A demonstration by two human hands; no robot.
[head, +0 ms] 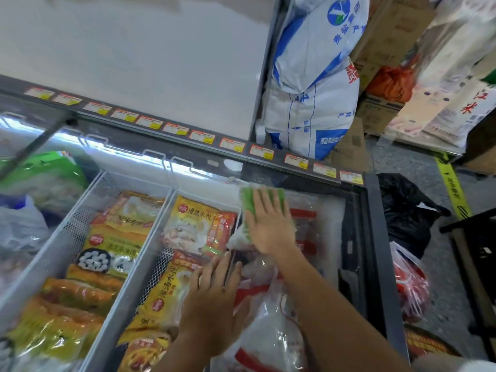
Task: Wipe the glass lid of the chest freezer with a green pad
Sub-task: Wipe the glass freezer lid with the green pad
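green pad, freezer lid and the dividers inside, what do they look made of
Green pad: seems a fibrous synthetic scouring pad, matte with a rough look; the right hand presses flat on it.
Freezer lid: clear glass, glossy, with light reflections and packets visible through it.
Dividers: look like white coated metal with mesh sides, though plastic cannot be ruled out.

Glossy glass lid (pixel 316 232) catching reflections, coarse fibrous green pad (pixel 251 201), shiny plastic dumpling packets (pixel 196 226), white metal mesh baskets (pixel 80 216).

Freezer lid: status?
Right hand flat on green pad, far right of glass lid. Left hand flat on glass, empty. Nothing in the way.
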